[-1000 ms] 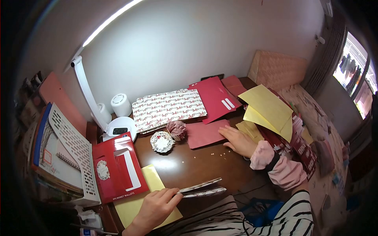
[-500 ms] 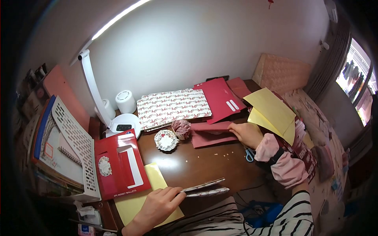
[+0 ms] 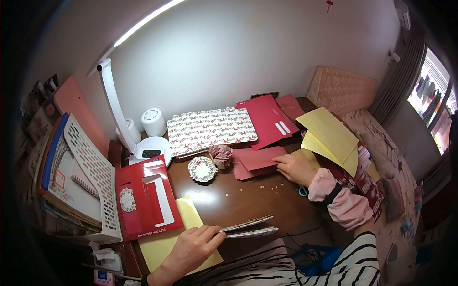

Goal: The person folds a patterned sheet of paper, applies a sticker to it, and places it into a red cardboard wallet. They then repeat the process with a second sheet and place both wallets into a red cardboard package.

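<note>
My left hand (image 3: pixel 195 245) is closed on a folded patterned paper (image 3: pixel 250 226), white with red marks, held near the desk's front edge with its layers spread apart. My right hand (image 3: pixel 296 169) has its fingers stretched leftward at the right edge of a stack of dusky-red paper pieces (image 3: pixel 245 172). The top red piece (image 3: pixel 260 157) lies askew over the others, and the fingertips touch its edge. Left of that stack are a pleated pink paper ball (image 3: pixel 221 156) and a round white ruffled paper piece (image 3: pixel 202 169). Scissors with blue handles (image 3: pixel 302 191) are partly hidden under my right wrist.
Patterned sheets (image 3: pixel 212 127) and red envelopes (image 3: pixel 267 121) lie at the back. Yellow papers (image 3: pixel 329 136) are at the right. A red money-wallet pack (image 3: pixel 148 200) rests on yellow paper (image 3: pixel 191 214) at left, beside a white file holder (image 3: pixel 90 167) and desk lamp (image 3: pixel 112 100).
The lifted red paper has come down onto the stack, shifted up and right. My right hand has moved slightly left and loosened its pinch. My left hand is unchanged.
</note>
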The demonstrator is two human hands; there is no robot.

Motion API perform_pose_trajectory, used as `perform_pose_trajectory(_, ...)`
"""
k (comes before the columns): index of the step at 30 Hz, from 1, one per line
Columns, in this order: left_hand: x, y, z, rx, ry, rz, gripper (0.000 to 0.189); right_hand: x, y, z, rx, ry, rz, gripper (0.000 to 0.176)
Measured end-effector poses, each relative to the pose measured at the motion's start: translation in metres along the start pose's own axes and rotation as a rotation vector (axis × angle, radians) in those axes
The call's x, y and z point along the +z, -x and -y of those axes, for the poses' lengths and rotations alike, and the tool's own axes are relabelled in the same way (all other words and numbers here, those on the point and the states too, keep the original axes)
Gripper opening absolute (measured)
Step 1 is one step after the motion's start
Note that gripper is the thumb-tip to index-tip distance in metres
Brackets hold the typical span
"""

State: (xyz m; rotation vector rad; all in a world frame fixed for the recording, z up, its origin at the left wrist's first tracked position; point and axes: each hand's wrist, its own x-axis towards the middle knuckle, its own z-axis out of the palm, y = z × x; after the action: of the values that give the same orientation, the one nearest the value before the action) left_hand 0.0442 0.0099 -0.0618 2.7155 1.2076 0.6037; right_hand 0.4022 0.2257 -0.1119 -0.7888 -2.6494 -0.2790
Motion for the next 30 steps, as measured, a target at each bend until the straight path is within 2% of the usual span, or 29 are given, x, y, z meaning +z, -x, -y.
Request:
perform_pose_trajectory(3,0.002,0.001,0.001,-0.001,0.0,0.0,0.018,0.005,0.005,-0.001,-0.025,0.046,0.024,0.009)
perform_pose_trajectory(8,0.002,0.001,0.001,0.0,-0.003,-0.001,0.017,-0.009,0.0,0.007,-0.015,0.079,-0.048,0.008)
perform_pose_trajectory(12,0.002,0.001,0.001,0.004,-0.006,-0.005,0.018,-0.021,-0.004,0.009,0.011,0.007,-0.05,0.009)
perform_pose_trajectory(14,0.002,0.001,0.0,0.005,-0.009,-0.008,0.018,-0.035,-0.01,0.016,0.147,-0.005,-0.148,0.011)
perform_pose_trajectory(15,0.002,0.001,0.0,0.002,-0.008,-0.004,0.018,-0.043,-0.015,0.021,0.146,-0.006,-0.147,0.011)
perform_pose_trajectory(17,0.002,0.001,0.001,-0.001,-0.006,0.0,0.018,-0.061,-0.023,0.03,0.229,-0.039,-0.271,0.011)
perform_pose_trajectory(19,0.002,0.002,0.002,0.022,-0.048,0.021,0.026,-0.078,-0.026,0.037,0.227,-0.022,-0.27,0.014)
perform_pose_trajectory(21,0.003,0.002,0.002,0.022,-0.045,0.02,0.026,-0.091,-0.027,0.043,0.271,-0.073,-0.291,0.026)
perform_pose_trajectory(22,0.003,0.002,0.002,0.02,-0.041,0.018,0.026,-0.096,-0.026,0.043,0.252,-0.045,-0.317,0.039)
perform_pose_trajectory(23,0.003,0.001,0.001,0.02,-0.04,0.018,0.026,-0.1,-0.024,0.044,0.252,-0.045,-0.316,0.039)
perform_pose_trajectory(25,0.001,0.0,-0.001,-0.006,-0.015,0.002,0.018,-0.107,-0.017,0.05,0.46,-0.293,-0.285,0.046)
perform_pose_trajectory(27,0.001,0.001,0.0,0.005,-0.034,0.01,0.021,-0.121,-0.009,0.056,0.46,-0.33,-0.264,0.045)
perform_pose_trajectory(29,0.002,0.003,0.001,0.015,-0.051,0.017,0.025,-0.142,-0.001,0.065,0.424,-0.316,-0.027,0.04)
perform_pose_trajectory(30,0.002,0.003,0.001,0.02,-0.065,0.018,0.025,-0.143,0.002,0.073,0.396,-0.319,-0.078,0.038)
